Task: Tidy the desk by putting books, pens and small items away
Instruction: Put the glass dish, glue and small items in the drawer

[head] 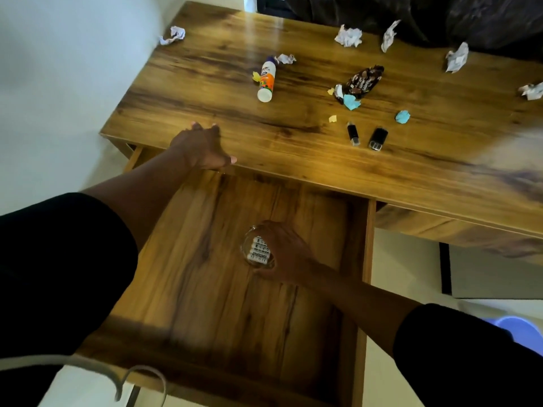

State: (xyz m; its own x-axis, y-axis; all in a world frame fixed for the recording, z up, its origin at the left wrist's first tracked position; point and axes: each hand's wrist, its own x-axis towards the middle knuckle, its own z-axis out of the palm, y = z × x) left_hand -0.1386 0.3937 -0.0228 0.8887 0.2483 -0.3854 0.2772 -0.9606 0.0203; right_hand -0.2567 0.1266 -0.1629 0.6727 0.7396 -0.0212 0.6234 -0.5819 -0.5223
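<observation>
Now, from the left, my left hand [202,148] rests with relaxed fingers on the desk [293,160] edge, while my right hand [286,254] wraps its fingers round a small glass jar [255,249] in the open drawer [205,274]: rigid, slick, breakable, best gripped around its sides.
</observation>
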